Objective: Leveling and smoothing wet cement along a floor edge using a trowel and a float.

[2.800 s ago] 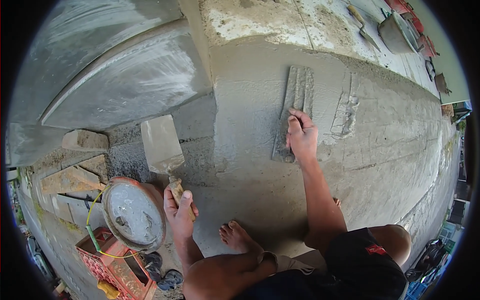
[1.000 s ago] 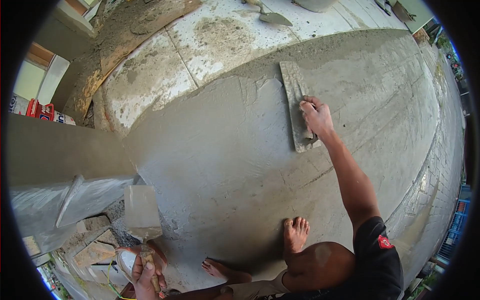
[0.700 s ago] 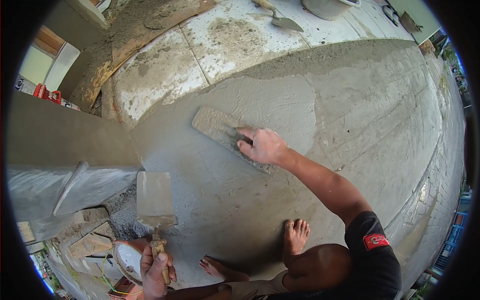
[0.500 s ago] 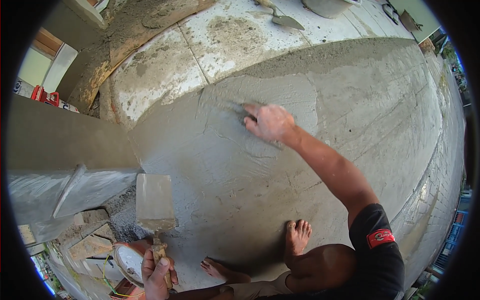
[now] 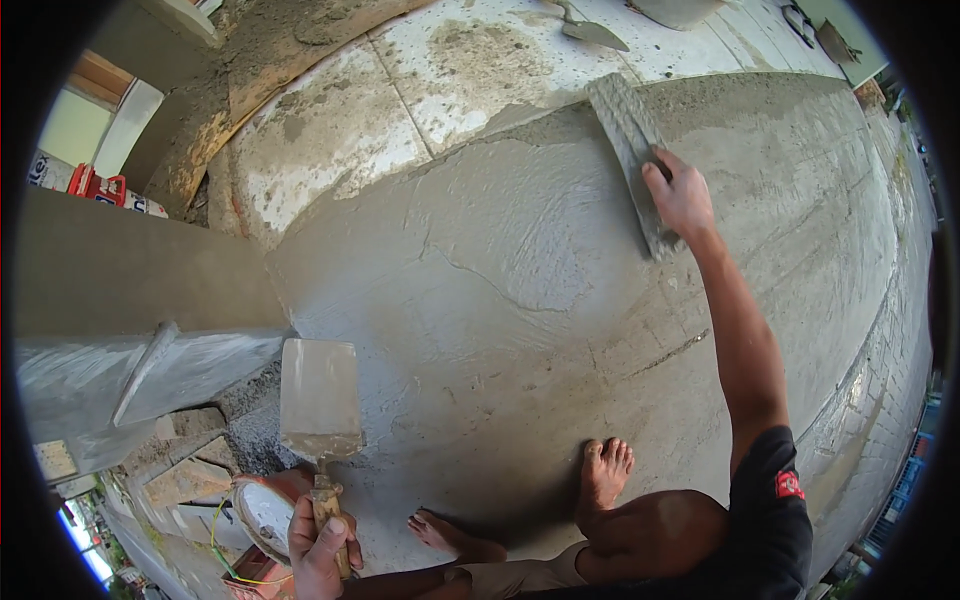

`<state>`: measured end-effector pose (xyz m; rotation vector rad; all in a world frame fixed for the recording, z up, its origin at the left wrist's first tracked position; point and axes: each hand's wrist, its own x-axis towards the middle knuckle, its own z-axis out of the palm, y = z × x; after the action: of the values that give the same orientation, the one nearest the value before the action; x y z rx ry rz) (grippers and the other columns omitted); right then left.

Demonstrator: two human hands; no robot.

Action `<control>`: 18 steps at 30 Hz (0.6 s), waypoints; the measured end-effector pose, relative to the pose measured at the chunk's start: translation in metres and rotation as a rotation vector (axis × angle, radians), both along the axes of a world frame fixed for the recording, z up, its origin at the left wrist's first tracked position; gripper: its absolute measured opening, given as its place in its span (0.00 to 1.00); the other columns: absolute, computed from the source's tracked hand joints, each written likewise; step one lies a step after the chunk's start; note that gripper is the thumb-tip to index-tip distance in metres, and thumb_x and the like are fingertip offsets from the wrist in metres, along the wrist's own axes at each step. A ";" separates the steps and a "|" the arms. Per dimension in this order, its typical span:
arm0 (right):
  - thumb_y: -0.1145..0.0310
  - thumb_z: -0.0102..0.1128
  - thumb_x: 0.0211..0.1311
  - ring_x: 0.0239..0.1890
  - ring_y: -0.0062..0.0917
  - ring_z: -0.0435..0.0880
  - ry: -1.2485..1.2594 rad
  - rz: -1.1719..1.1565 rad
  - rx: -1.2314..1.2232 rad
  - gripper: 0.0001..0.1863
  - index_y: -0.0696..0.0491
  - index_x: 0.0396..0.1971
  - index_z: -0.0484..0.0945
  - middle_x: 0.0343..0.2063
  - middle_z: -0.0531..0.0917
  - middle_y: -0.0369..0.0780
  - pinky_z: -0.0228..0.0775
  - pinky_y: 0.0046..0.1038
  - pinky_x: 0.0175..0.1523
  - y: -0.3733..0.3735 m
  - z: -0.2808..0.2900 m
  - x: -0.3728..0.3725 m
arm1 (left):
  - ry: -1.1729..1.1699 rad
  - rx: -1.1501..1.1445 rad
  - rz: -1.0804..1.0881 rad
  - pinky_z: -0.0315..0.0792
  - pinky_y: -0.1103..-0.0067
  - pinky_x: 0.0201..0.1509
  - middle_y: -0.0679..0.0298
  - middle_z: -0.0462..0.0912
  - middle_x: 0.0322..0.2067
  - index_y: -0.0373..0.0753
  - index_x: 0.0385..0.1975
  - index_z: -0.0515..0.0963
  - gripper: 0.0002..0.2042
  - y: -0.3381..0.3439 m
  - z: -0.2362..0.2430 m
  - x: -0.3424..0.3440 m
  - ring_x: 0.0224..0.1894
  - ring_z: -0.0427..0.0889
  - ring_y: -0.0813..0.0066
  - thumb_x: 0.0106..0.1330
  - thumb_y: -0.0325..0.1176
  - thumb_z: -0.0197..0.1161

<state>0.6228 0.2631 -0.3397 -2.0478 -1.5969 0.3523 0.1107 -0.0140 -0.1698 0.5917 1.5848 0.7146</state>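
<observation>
My right hand (image 5: 685, 200) grips a long grey plastering float (image 5: 628, 130) at the far right, its narrow face tilted over the mortar. Between thumb and fingers, my left hand (image 5: 322, 540) holds a square-bladed trowel (image 5: 319, 390) by its worn wooden handle, blade pointing away from me and a smear of mortar near its neck. Wet grey mortar (image 5: 480, 250) covers the floor in front of me, smooth in the middle, with ridges and a curved seam. Toward the right the surface (image 5: 770, 200) looks rougher and drier.
Beyond the mortar lie splashed white tiles (image 5: 340, 130), with a pointed trowel (image 5: 597, 37) and a basin (image 5: 678, 8). At left stands a low grey wall (image 5: 140, 270). A bucket (image 5: 265, 515) and broken blocks (image 5: 185, 485) sit near my left hand. My bare feet (image 5: 606, 470) rest on the mortar floor.
My right hand has swept the float to the right, from the middle of the mortar, and its blade now stands tilted. The left hand and trowel have barely moved.
</observation>
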 end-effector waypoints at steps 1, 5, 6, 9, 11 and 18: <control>0.53 0.55 0.66 0.44 0.51 0.85 0.044 0.048 -0.012 0.25 0.54 0.54 0.80 0.42 0.85 0.56 0.77 0.42 0.51 -0.021 0.000 -0.008 | -0.022 0.005 0.001 0.63 0.89 0.20 0.73 0.74 0.27 0.41 0.60 0.72 0.20 0.000 0.001 -0.001 0.19 0.66 0.88 0.72 0.40 0.63; 0.52 0.56 0.67 0.36 0.50 0.87 -0.082 0.394 -0.131 0.28 0.49 0.64 0.73 0.36 0.87 0.52 0.81 0.44 0.46 -0.084 0.000 -0.075 | 0.016 0.000 -0.013 0.62 0.89 0.20 0.73 0.74 0.28 0.41 0.60 0.71 0.19 0.001 0.002 -0.001 0.18 0.66 0.88 0.72 0.39 0.62; 0.52 0.55 0.68 0.32 0.48 0.87 -0.156 0.458 -0.207 0.29 0.48 0.65 0.71 0.32 0.87 0.50 0.82 0.44 0.43 -0.094 -0.001 -0.094 | 0.018 0.000 -0.007 0.62 0.89 0.20 0.73 0.74 0.28 0.41 0.60 0.71 0.19 0.001 0.003 0.000 0.18 0.67 0.87 0.73 0.38 0.62; 0.52 0.53 0.70 0.26 0.43 0.87 -0.272 0.608 -0.240 0.29 0.47 0.66 0.69 0.26 0.87 0.48 0.83 0.43 0.37 -0.103 -0.008 -0.139 | -0.002 0.027 -0.026 0.63 0.89 0.20 0.72 0.75 0.28 0.41 0.60 0.71 0.19 -0.001 0.007 0.003 0.19 0.68 0.86 0.73 0.37 0.62; 0.52 0.52 0.70 0.23 0.41 0.87 -0.314 0.686 -0.219 0.28 0.48 0.66 0.69 0.24 0.86 0.47 0.83 0.42 0.35 -0.100 -0.008 -0.148 | -0.026 0.046 -0.050 0.63 0.88 0.20 0.71 0.75 0.29 0.41 0.60 0.71 0.19 -0.004 0.008 0.004 0.19 0.69 0.86 0.73 0.37 0.62; 0.54 0.53 0.70 0.33 0.48 0.87 -0.376 0.114 -0.178 0.24 0.50 0.61 0.74 0.30 0.87 0.52 0.81 0.48 0.41 -0.014 0.028 -0.075 | -0.064 0.052 0.023 0.64 0.87 0.20 0.68 0.76 0.33 0.41 0.61 0.69 0.20 -0.014 0.009 -0.003 0.20 0.70 0.85 0.73 0.37 0.62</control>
<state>0.5477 0.2493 -0.3113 -2.2630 -1.9718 0.1585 0.1077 -0.0275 -0.1612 0.5834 1.5203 0.7864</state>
